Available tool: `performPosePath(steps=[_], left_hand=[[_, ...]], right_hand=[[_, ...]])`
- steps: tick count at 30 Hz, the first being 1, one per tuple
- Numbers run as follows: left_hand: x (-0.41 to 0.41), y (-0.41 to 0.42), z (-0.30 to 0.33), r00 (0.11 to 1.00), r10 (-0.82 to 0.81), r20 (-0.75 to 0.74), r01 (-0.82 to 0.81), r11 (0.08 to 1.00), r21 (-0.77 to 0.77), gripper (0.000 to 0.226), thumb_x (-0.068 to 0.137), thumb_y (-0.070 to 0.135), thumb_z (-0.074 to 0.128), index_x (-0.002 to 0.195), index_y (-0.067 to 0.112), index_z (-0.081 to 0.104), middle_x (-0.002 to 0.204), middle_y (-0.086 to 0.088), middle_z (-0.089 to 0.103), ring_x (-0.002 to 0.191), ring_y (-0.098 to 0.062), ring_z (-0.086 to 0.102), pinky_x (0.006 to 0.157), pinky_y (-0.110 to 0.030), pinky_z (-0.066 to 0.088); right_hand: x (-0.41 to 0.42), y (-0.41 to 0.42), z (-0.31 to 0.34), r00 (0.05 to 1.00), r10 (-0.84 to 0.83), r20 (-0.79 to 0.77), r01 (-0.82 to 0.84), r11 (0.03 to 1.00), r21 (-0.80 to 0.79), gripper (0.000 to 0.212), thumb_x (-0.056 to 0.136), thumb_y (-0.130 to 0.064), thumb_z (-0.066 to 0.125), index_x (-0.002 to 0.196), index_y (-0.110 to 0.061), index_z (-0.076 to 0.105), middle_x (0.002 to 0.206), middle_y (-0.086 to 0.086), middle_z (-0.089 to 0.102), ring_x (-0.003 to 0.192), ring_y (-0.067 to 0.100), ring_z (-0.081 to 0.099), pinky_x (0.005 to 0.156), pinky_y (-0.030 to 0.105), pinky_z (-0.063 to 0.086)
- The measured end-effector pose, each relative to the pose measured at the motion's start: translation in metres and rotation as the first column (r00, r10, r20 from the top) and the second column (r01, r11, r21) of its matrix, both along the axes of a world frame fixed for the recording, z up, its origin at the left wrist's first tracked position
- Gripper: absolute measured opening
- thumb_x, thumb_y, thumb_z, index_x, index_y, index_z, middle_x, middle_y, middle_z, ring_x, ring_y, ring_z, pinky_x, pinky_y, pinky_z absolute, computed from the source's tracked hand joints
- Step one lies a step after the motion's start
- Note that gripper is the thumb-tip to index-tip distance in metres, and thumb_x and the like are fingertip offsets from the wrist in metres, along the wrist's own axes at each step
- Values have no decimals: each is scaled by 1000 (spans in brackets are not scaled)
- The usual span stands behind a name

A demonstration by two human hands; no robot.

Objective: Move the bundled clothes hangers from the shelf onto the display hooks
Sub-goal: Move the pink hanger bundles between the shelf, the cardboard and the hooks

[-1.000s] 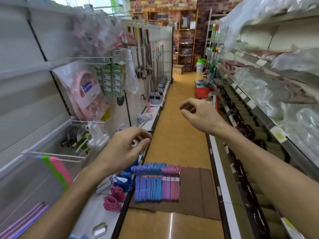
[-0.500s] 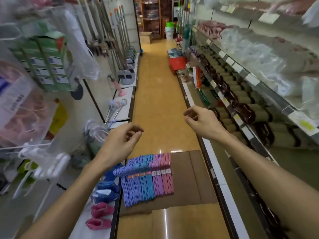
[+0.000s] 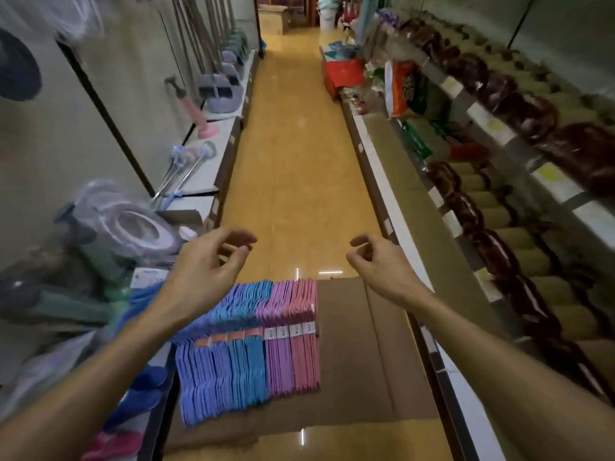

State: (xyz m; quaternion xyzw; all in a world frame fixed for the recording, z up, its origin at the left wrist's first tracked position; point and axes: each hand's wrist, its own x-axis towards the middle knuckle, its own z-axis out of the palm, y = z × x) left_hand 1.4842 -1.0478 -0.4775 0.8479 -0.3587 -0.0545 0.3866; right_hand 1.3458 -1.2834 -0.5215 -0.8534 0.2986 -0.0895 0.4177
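Left to right: the low shelf (image 3: 213,168) with wrapped goods; my left hand (image 3: 203,264), fingers loosely curled and holding nothing, poised above the bundled hangers (image 3: 253,347); my right hand (image 3: 382,264), likewise loosely curled and empty. The hangers, banded in blue, purple and pink, lie on flat cardboard (image 3: 362,354) on the aisle floor (image 3: 293,154), beside the shelf edge. Compared with half a second ago, the view has tipped down; both hands sit lower and closer to the bundles, which appear larger.
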Motion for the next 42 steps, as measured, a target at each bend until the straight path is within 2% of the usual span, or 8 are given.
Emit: performPosePath(steps=[4, 9, 13, 17, 24, 27, 32, 42], left_hand=[[17, -21, -127, 999, -13, -31, 14, 999, 40, 16, 97, 15, 58, 106, 23, 68, 98, 14, 69, 91, -3, 64, 79, -29, 56], [32, -38, -273, 997, -65, -39, 69, 991, 116, 17, 97, 15, 58, 105, 25, 68, 100, 13, 69, 90, 1, 63, 73, -9, 47], [47, -45, -363, 998, -64, -21, 66, 987, 147, 17, 98, 18, 56, 108, 27, 67, 102, 14, 69, 91, 0, 63, 79, -25, 54], [56, -52, -422, 998, -68, 0, 68, 988, 138, 21, 98, 14, 57, 103, 32, 66, 100, 16, 68, 89, 0, 63, 75, -18, 50], [70, -69, -476, 989, -103, 107, 83, 981, 174, 22, 97, 16, 56, 117, 20, 65, 115, 7, 65, 102, -4, 59, 86, -20, 45], [74, -85, -486, 969, -154, 194, 104, 964, 246, 34, 97, 18, 55, 131, 18, 56, 132, 3, 54, 119, -13, 53, 101, -31, 43], [78, -111, -500, 931, -289, 223, 171, 885, 433, 54, 94, 10, 51, 147, 16, 42, 150, -1, 41, 136, -19, 42, 111, -33, 36], [79, -124, -517, 895, -381, 231, 180, 782, 596, 72, 94, 10, 49, 157, 25, 17, 164, 3, 16, 150, -16, 12, 120, -29, 8]], right_hand=[[16, -8, -133, 998, -26, -54, 26, 1000, 5, 34, 99, -29, 58, 131, -17, 53, 115, 0, 62, 101, 11, 60, 82, 24, 51], [29, -16, -295, 994, -47, -100, 53, 996, 67, 37, 99, -33, 57, 132, -18, 51, 113, -5, 58, 102, 8, 58, 87, 28, 53], [40, -26, -394, 991, -33, -130, 42, 997, 68, 36, 98, -32, 57, 131, -18, 53, 104, -8, 58, 94, 6, 58, 81, 26, 54], [44, -33, -457, 986, -30, -162, 42, 997, 72, 34, 98, -29, 56, 129, -15, 55, 105, -3, 61, 90, 7, 58, 66, 21, 45], [52, -28, -528, 982, -53, -184, 94, 971, 221, 42, 94, -33, 64, 129, -14, 52, 103, -2, 62, 92, 10, 61, 71, 22, 51], [52, -18, -565, 973, -102, -206, 188, 866, 462, 62, 86, -37, 75, 135, -11, 48, 111, 1, 64, 105, 19, 64, 95, 42, 55], [54, 6, -600, 978, -59, -198, 192, 615, 765, 48, 86, -29, 74, 127, -12, 54, 105, 4, 73, 94, 19, 73, 90, 40, 58], [68, 13, -623, 990, -70, -121, 139, 408, 902, 38, 84, -21, 76, 119, -11, 66, 105, 12, 76, 99, 29, 73, 95, 50, 55]])
